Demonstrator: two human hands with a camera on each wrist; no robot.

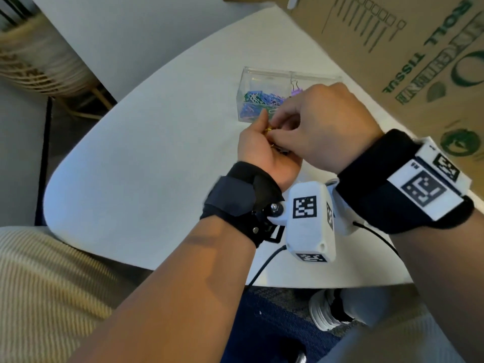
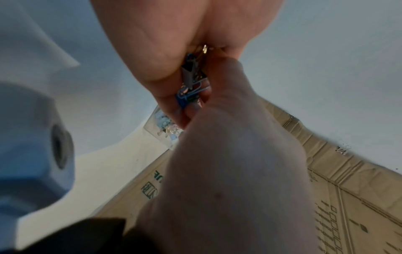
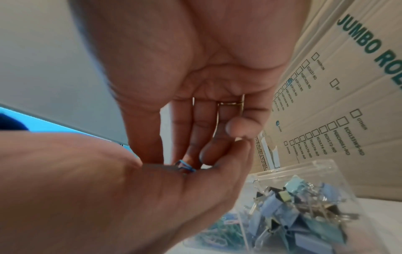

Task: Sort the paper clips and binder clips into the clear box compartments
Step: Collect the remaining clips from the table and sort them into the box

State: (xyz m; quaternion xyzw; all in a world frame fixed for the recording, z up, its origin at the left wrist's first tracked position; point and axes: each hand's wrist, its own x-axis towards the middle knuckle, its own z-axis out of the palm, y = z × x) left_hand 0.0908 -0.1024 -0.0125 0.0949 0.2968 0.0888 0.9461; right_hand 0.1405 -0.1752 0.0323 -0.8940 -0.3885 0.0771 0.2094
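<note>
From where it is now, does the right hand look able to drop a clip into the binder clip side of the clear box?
Probably yes. The right hand is picking at clips in the left hand, right beside the clear box, whose top looks open, nothing between.

clear box (image 1: 264, 74): two compartments, on tabletop; coloured paper clips (image 1: 258, 99) in left one, binder clips (image 3: 304, 211) in right one. mixed clips (image 2: 191, 84) cupped in left hand (image 1: 262, 153).

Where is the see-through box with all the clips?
In the head view the clear box sits on the white table, just beyond the left hand and right hand, with the cardboard carton to its right.
</note>
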